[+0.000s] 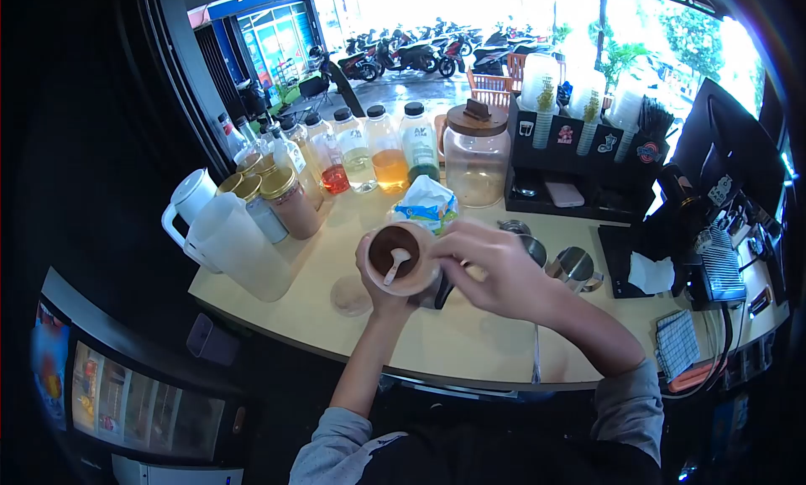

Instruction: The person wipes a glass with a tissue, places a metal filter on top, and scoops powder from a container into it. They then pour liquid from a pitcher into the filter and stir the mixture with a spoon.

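My left hand [388,302] is wrapped around a jar [426,273] from below, its open mouth tilted up toward me. Brown contents show inside the jar, and a small white scoop [397,265] rests in it. Just right of the jar's rim is my right hand [495,267], fingers curled together in a pinch and slightly blurred; whether something small is between them is hidden. A round pale lid [351,294] lies on the counter left of my left wrist. Behind the jar sits a blue-and-white tissue pack [426,206].
Gold-lidded jars [290,204], a plastic pitcher [239,250] and several syrup bottles [390,162] line the counter's left and back. A big wooden-lidded jar [476,166] stands behind. Metal pitchers [573,268], a black cup organizer [579,162] and a coffee machine [722,262] are at right.
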`<state>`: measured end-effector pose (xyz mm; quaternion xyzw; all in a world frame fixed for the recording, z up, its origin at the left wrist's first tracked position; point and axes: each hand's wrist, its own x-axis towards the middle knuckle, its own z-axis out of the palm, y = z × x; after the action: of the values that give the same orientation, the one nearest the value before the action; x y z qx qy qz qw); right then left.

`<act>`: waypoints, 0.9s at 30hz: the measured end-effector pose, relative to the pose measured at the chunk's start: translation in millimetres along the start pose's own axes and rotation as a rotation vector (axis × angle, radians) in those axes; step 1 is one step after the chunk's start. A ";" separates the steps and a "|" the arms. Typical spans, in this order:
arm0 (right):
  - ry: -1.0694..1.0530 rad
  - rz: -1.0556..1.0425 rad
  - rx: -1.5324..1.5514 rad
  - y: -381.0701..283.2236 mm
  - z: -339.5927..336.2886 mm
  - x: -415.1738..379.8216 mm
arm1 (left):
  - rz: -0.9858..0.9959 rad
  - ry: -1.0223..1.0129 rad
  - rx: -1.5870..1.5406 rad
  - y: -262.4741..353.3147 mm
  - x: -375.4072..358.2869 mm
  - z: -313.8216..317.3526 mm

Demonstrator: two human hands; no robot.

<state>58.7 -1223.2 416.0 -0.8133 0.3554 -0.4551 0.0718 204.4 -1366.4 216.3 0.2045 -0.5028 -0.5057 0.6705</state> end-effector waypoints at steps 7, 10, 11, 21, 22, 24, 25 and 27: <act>-0.797 0.264 -0.286 10.3 40.5 27.1 | 0.717 -0.054 0.836 17.6 -9.1 -2.2; -0.895 0.245 -0.348 16.1 51.1 33.2 | 0.805 -0.062 0.797 9.3 -5.2 -7.9; -0.895 0.249 -0.345 19.6 55.3 34.5 | 0.802 -0.065 0.796 9.6 -4.6 -7.7; -0.627 0.115 -0.554 16.0 58.8 25.6 | 0.777 -0.061 0.827 12.7 -4.5 -8.4; -0.473 0.049 -0.585 15.8 58.7 22.2 | 0.775 -0.052 0.809 11.5 -4.3 -8.4; -0.540 0.085 -0.579 5.2 49.3 25.6 | 0.776 -0.043 0.780 10.7 -3.7 -8.1; -0.604 0.121 -0.573 0.3 45.0 27.0 | 0.779 -0.037 0.752 10.3 -3.6 -8.1; -0.608 0.107 -0.579 -2.9 41.4 25.9 | 0.769 -0.039 0.739 7.5 -3.9 -9.4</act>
<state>101.5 -1246.3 411.3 -0.8775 0.4730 -0.0715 -0.0343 216.3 -1362.1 216.5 0.2186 -0.6984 -0.0161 0.6814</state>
